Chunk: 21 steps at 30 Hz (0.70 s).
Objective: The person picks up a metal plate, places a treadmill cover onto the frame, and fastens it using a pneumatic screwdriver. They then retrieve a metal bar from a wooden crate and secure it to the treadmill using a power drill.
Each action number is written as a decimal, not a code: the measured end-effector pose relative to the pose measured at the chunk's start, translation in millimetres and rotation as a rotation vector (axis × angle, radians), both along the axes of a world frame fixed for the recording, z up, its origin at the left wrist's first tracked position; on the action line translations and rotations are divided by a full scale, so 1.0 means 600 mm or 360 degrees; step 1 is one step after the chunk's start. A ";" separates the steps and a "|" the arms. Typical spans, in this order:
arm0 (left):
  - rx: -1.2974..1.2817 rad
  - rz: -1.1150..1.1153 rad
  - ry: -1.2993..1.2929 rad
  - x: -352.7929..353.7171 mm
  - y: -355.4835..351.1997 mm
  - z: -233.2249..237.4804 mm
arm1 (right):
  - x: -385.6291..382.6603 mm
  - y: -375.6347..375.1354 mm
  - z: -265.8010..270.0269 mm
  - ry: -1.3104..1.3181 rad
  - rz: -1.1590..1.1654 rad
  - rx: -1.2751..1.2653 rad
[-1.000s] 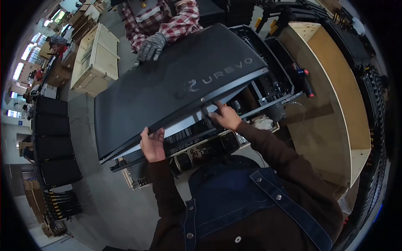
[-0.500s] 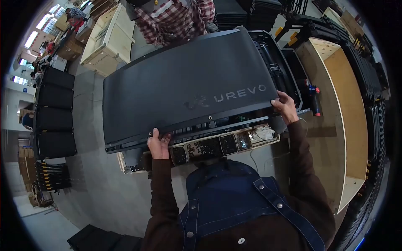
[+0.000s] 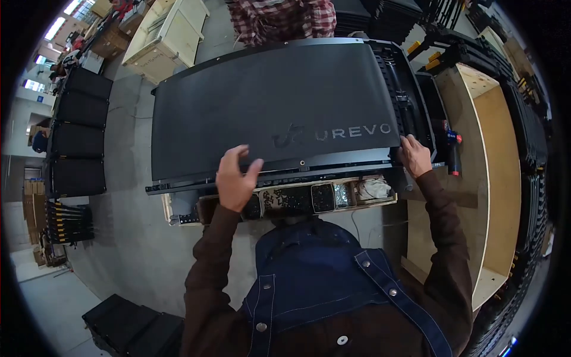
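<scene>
- Head view: stacked dark panels [image 3: 77, 143] lie on the floor, well to the left of the black deck [image 3: 273, 101].
- A pale wooden crate [image 3: 172, 30] stands beyond the deck's far left corner.
- The left hand [image 3: 237, 178] hovers over the deck's near edge, fingers spread wide and holding nothing. I cannot tell whether it touches the edge.
- The deck lies flat, its UREVO lettering facing the wearer.
- A co-worker's plaid shirt [image 3: 279, 18] shows at the deck's far edge.
- A compartment tray [image 3: 324, 199] sits just under the deck's near edge.
- The right hand [image 3: 414, 157] is closed around the deck's near right corner.
- A red-and-black tool [image 3: 453, 149] lies just right of the deck, beside a plywood frame [image 3: 499, 149].
</scene>
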<state>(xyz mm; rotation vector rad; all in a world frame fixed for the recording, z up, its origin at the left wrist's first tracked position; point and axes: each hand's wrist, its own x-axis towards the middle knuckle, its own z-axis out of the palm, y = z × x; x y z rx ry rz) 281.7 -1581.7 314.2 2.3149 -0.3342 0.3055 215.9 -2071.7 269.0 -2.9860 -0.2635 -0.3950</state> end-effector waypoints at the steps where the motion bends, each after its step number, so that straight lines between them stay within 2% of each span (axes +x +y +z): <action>1: 0.0258 -0.0188 -0.0141 0.006 -0.024 -0.001 | -0.001 0.000 0.013 -0.0069 0.0006 -0.0033; 2: 0.0513 -0.0370 -0.0283 0.016 -0.037 -0.004 | 0.000 -0.001 0.027 -0.0142 0.0019 -0.0070; 3: 0.0720 -0.0404 -0.0267 0.028 -0.035 -0.019 | 0.000 0.002 0.039 -0.0234 -0.0041 -0.0035; 4: 0.0826 -0.0340 -0.0276 0.045 -0.011 -0.027 | -0.003 0.006 0.042 -0.0236 -0.0016 -0.0043; 5: 0.0933 -0.0287 -0.0289 0.071 0.034 -0.031 | -0.008 0.008 0.043 -0.0310 -0.0144 -0.0012; 6: 0.0953 -0.0082 -0.0479 0.107 0.108 -0.087 | -0.012 0.009 0.042 -0.0384 -0.0281 0.0022; 8: 0.1038 0.0186 -0.0476 0.112 0.228 -0.063 | -0.013 0.013 0.025 -0.0319 -0.0442 0.0074; 9: 0.1089 0.0434 -0.0411 0.124 0.304 -0.078 | -0.008 0.023 0.021 -0.0199 -0.0587 0.0196; 10: 0.0900 0.0710 -0.0334 0.125 0.354 -0.079 | -0.001 0.029 0.013 -0.0082 -0.0733 0.0319; 11: 0.0979 0.1054 -0.0130 0.126 0.402 -0.081 | 0.007 0.025 -0.021 0.0016 -0.0789 0.0360; 13: 0.0814 0.1242 0.0345 0.149 0.541 -0.168 | 0.027 0.046 -0.067 0.0192 -0.1086 0.0322; 14: 0.0749 0.1213 0.0334 0.156 0.582 -0.204 | 0.029 0.023 -0.118 -0.0082 -0.0882 0.0302; 17: 0.0629 0.1211 0.0314 0.147 0.603 -0.239 | 0.024 0.028 -0.115 -0.0045 -0.1002 0.0428; 21: 0.0490 0.1186 0.0212 0.148 0.618 -0.259 | 0.014 0.024 -0.103 -0.0097 -0.0861 0.0436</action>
